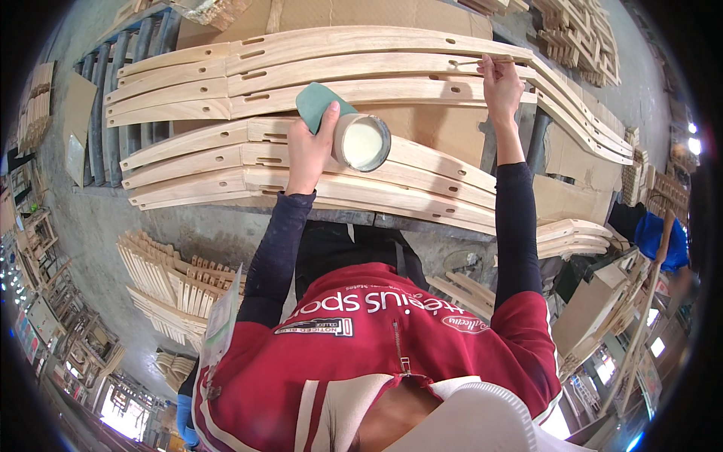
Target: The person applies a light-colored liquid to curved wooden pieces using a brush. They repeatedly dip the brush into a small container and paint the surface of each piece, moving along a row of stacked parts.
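My left hand [311, 149] is closed around a round cup [382, 153] of creamy white liquid, its thumb pressing a green flat pad [318, 104] against the cup's side. Both are above curved wooden rails [199, 162] with oval slots. Farther right, my right hand [503, 89] pinches a thin stick [468, 62]; whether it has bristles is too small to tell. The stick's tip is over the far set of slotted rails [339, 45], beside a small slot. These pale rails lie side by side in two groups, angled at both ends.
Cardboard [422, 124] lies under the rails, and metal rollers [113, 94] show at the left. Stacked wooden parts stand at the far right [576, 41] and near left [177, 279]. A cardboard box [595, 305] is at the right, near a person in blue [663, 241].
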`<control>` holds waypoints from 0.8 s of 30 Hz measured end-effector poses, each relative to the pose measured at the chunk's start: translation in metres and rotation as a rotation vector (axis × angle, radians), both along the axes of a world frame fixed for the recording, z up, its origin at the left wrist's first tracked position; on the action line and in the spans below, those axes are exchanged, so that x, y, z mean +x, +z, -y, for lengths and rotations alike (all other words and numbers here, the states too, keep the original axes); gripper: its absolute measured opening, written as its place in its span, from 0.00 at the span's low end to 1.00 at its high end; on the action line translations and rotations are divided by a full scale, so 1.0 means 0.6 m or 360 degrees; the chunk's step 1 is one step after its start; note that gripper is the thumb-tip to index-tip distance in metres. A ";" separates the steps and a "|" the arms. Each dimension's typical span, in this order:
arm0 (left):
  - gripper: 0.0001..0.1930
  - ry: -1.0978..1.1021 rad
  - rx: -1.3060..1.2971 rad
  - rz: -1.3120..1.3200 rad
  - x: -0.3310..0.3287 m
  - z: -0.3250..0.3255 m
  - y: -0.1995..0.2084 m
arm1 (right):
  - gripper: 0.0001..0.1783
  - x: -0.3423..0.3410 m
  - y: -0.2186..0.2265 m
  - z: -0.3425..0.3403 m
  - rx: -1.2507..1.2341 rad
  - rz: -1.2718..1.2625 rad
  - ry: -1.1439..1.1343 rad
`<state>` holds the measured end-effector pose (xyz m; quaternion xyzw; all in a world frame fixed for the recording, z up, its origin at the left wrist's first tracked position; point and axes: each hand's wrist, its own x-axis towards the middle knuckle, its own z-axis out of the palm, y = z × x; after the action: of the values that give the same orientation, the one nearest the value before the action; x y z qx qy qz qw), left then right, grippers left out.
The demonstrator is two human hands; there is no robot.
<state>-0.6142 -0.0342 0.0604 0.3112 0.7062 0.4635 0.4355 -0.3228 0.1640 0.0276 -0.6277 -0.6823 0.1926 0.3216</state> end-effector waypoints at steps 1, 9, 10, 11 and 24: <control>0.21 -0.0010 -0.0055 0.0022 -0.003 0.001 0.000 | 0.12 -0.002 -0.001 -0.001 -0.0010 -0.0029 0.0037; 0.22 0.0001 -0.0055 -0.0021 -0.012 0.009 0.002 | 0.09 0.006 -0.009 -0.017 0.0016 -0.0091 0.0127; 0.22 0.0004 -0.0037 -0.0029 -0.014 0.011 0.000 | 0.09 0.006 -0.005 -0.015 0.0008 -0.0009 0.0120; 0.22 0.0008 -0.0038 -0.0038 -0.014 0.012 0.000 | 0.09 0.004 0.002 -0.012 -0.0010 0.0037 0.0141; 0.22 0.0019 0.0110 -0.0171 -0.020 -0.015 0.000 | 0.11 0.009 0.053 0.026 -0.0142 -0.0596 0.0269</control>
<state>-0.6261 -0.0252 0.0603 0.3462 0.7139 0.4730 0.3832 -0.3175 0.1486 0.0593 -0.5350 -0.6516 0.3623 0.3974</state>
